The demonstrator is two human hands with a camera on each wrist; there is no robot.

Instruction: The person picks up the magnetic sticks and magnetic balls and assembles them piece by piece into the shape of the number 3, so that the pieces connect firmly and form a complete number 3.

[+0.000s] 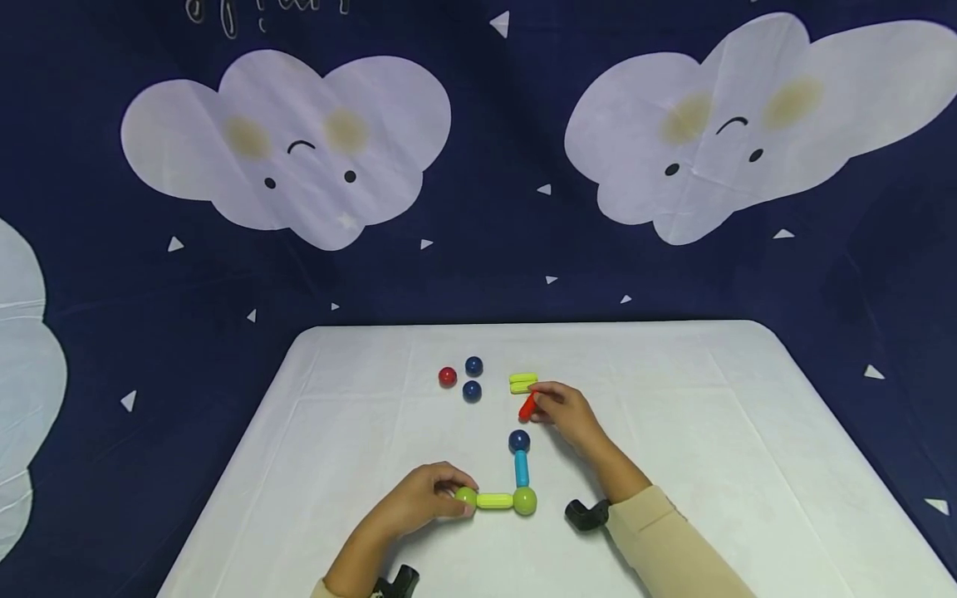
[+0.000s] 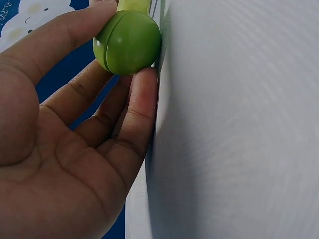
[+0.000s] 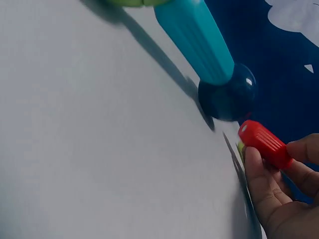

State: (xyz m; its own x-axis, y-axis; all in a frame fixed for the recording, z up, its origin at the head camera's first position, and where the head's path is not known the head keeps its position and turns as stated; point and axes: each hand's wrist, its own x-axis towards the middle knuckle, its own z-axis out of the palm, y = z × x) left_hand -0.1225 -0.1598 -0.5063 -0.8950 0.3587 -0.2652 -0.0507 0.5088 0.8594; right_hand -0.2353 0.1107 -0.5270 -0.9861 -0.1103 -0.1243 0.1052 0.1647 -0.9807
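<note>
person's left hand (image 1: 424,500) on the nearer side, thumb (image 2: 62,37) and fingers (image 2: 142,102) curved in a grip, right hand (image 1: 566,413) extended farther forward, its fingertips (image 3: 255,162) pinching, both forearms (image 1: 622,472) slanting inward

White table (image 1: 695,415); navy backdrop (image 1: 501,149) behind, pale clouds (image 1: 299,108), triangles (image 1: 503,24).

Three blue balls (image 1: 472,391), two green balls (image 1: 525,501), one red ball (image 1: 447,377) — five rods (image 1: 494,501).

Beige sleeves (image 1: 676,548), creased right cuff (image 1: 641,511), two curved black wrist-worn devices (image 1: 586,516)
</note>
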